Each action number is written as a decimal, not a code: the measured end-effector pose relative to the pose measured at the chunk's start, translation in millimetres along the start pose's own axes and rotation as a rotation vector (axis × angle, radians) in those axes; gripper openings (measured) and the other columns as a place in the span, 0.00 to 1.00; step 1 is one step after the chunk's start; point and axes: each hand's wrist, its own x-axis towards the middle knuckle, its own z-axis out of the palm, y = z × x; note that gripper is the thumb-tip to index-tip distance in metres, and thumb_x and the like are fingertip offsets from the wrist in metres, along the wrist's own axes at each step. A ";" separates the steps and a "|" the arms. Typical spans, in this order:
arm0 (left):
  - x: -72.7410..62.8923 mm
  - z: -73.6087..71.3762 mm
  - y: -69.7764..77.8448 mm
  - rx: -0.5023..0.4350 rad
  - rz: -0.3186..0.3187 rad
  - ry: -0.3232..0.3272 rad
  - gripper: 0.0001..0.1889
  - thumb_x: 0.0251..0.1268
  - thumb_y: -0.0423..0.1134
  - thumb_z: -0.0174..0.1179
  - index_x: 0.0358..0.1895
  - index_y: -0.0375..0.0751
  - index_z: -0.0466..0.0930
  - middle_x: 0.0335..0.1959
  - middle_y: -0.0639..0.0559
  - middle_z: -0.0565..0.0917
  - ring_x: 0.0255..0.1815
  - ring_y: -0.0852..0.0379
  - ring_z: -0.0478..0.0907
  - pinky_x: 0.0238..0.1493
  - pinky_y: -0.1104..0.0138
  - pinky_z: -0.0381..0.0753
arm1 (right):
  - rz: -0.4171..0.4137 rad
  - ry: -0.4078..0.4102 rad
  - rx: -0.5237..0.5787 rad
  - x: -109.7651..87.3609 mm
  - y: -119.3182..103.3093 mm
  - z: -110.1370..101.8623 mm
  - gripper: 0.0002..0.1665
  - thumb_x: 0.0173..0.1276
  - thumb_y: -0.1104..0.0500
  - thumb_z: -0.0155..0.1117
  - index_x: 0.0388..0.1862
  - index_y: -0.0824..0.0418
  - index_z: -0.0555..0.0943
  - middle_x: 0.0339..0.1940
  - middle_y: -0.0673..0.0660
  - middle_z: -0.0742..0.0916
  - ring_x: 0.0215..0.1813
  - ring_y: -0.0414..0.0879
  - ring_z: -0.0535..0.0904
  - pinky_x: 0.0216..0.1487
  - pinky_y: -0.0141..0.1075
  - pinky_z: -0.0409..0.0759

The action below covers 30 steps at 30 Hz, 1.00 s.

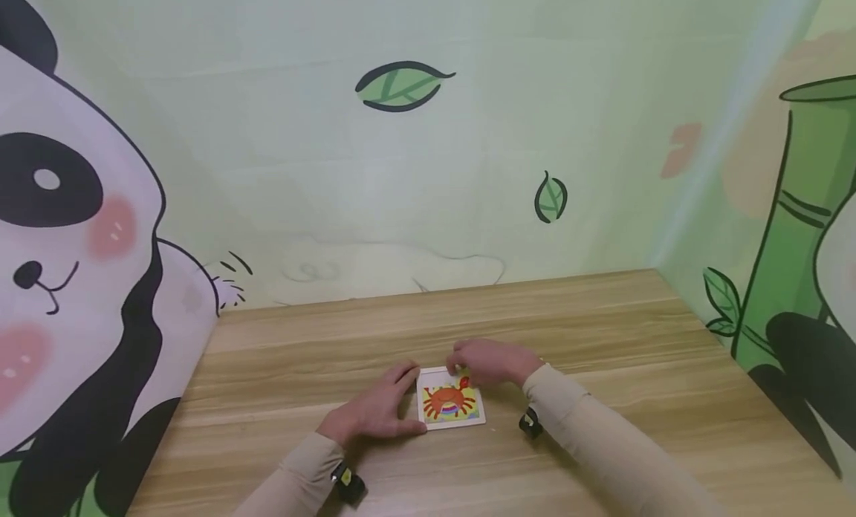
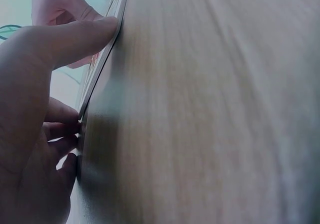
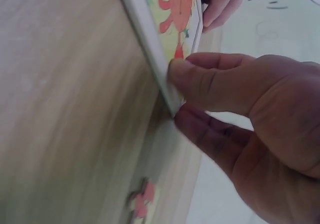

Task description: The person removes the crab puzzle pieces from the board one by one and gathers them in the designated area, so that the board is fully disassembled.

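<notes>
A crab jigsaw puzzle (image 1: 449, 403) in a white frame lies flat on the wooden table. My left hand (image 1: 377, 405) holds its left side, the thumb along the near corner and the fingertips at the far left corner. At the far right corner is my right hand (image 1: 491, 362), fingers bent. In the right wrist view its thumb (image 3: 186, 79) presses on top of the puzzle's rim, and the fingertips (image 3: 192, 124) meet the frame's edge below. The far strip of the picture is partly covered by the right hand.
A loose red and yellow puzzle piece (image 3: 142, 203) lies on the table beyond the frame, seen in the right wrist view. The wooden table (image 1: 321, 339) meets a wall (image 1: 301, 175) printed with a panda, leaves and bamboo. Each wrist carries a small black camera (image 1: 349, 483).
</notes>
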 end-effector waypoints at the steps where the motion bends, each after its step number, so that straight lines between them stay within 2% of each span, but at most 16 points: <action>1: 0.2 0.3 0.1 0.003 0.004 0.005 0.52 0.53 0.63 0.66 0.74 0.32 0.56 0.72 0.39 0.60 0.72 0.45 0.61 0.71 0.53 0.66 | 0.004 -0.003 -0.008 0.8 -1.2 -1.1 0.18 0.59 0.65 0.70 0.46 0.49 0.81 0.45 0.47 0.82 0.47 0.40 0.78 0.51 0.34 0.80; 8: 0.7 0.3 0.7 0.003 -0.003 0.003 0.52 0.53 0.63 0.66 0.74 0.32 0.56 0.73 0.39 0.59 0.72 0.44 0.60 0.71 0.52 0.65 | 0.035 -0.005 -0.030 2.7 -5.0 -3.5 0.19 0.58 0.65 0.72 0.44 0.50 0.77 0.44 0.46 0.81 0.45 0.40 0.77 0.48 0.32 0.80; 16: -1.0 1.1 0.6 0.004 -0.005 0.006 0.53 0.53 0.64 0.65 0.73 0.31 0.57 0.72 0.39 0.60 0.72 0.44 0.60 0.72 0.52 0.65 | 0.058 0.043 0.064 -0.9 -2.9 2.8 0.18 0.57 0.66 0.71 0.44 0.50 0.78 0.44 0.46 0.82 0.46 0.41 0.78 0.47 0.33 0.80; 19: -1.5 2.0 0.5 0.011 0.010 0.018 0.52 0.53 0.64 0.65 0.73 0.30 0.57 0.71 0.39 0.61 0.72 0.44 0.61 0.71 0.52 0.65 | 0.049 0.079 0.112 -4.7 -0.2 5.4 0.19 0.56 0.67 0.70 0.45 0.50 0.80 0.43 0.46 0.83 0.46 0.41 0.78 0.48 0.34 0.80; 22: -0.9 2.7 0.0 0.015 0.020 0.022 0.52 0.53 0.64 0.66 0.72 0.30 0.58 0.71 0.39 0.61 0.71 0.44 0.62 0.71 0.52 0.66 | 0.026 0.113 0.160 -7.9 4.3 8.2 0.21 0.54 0.68 0.69 0.47 0.51 0.81 0.40 0.46 0.83 0.42 0.40 0.77 0.45 0.33 0.79; 26: 0.6 3.0 -1.2 0.016 0.013 0.014 0.52 0.53 0.64 0.65 0.73 0.31 0.57 0.71 0.40 0.61 0.71 0.45 0.62 0.71 0.52 0.66 | 0.013 0.121 0.187 -10.7 7.9 8.7 0.22 0.55 0.63 0.70 0.50 0.53 0.81 0.40 0.48 0.82 0.39 0.41 0.76 0.39 0.31 0.77; 30: 1.4 1.8 -1.2 0.019 0.001 0.004 0.53 0.53 0.65 0.65 0.74 0.31 0.56 0.72 0.39 0.59 0.72 0.45 0.60 0.72 0.53 0.65 | 0.010 0.124 0.192 -11.8 8.7 7.2 0.21 0.57 0.59 0.71 0.51 0.54 0.81 0.40 0.49 0.82 0.38 0.41 0.76 0.38 0.30 0.76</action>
